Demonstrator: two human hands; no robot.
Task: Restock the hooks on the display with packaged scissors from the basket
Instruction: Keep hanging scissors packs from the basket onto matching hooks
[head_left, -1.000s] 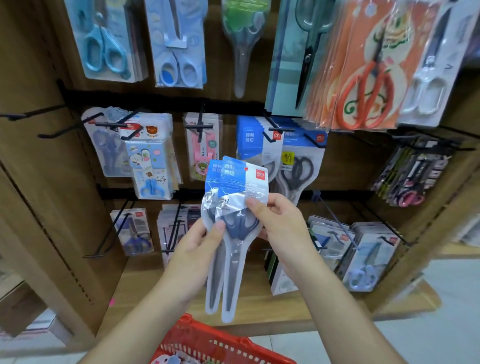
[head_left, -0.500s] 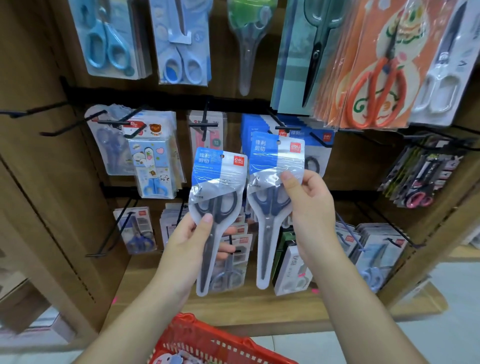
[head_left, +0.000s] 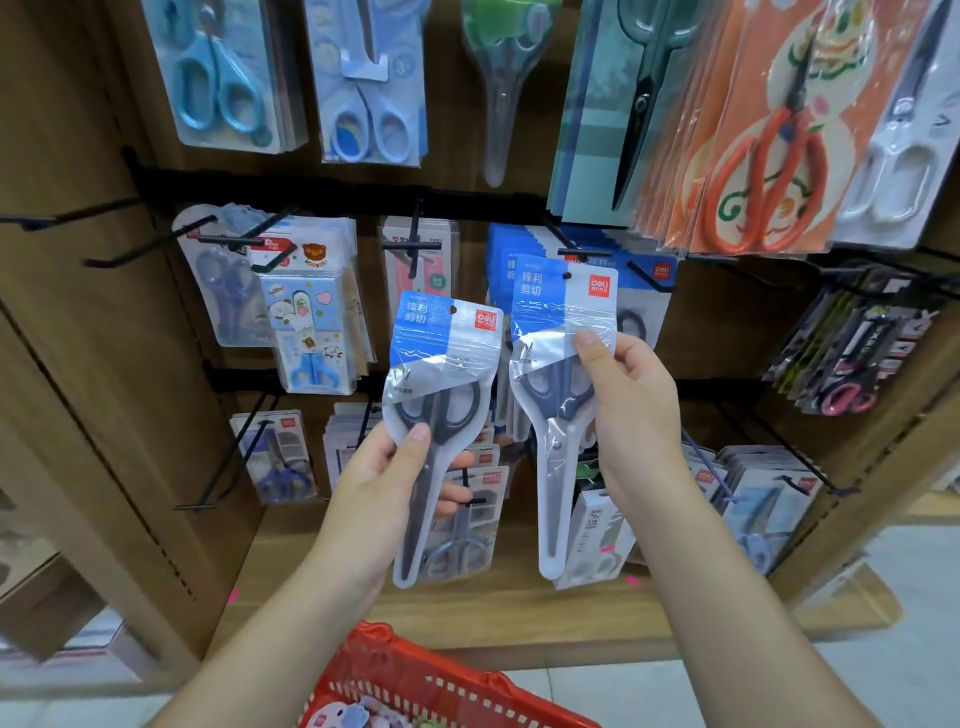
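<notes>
Pinching a blue-topped clear plastic scissors pack (head_left: 563, 332) in right hand (head_left: 634, 415), twin pack (head_left: 441, 364) in left hand (head_left: 379, 483), thumbs in front, fingers curled behind, blades pointing down. Right pack's punch hole just under black wire hook (head_left: 581, 253), so probably going first.

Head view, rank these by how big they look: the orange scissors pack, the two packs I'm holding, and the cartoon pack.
1. Orange scissors pack, though cropped at the top.
2. Right pack in the right hand and left pack in the left hand look alike: tied.
3. Cartoon pack, smallest.
</notes>
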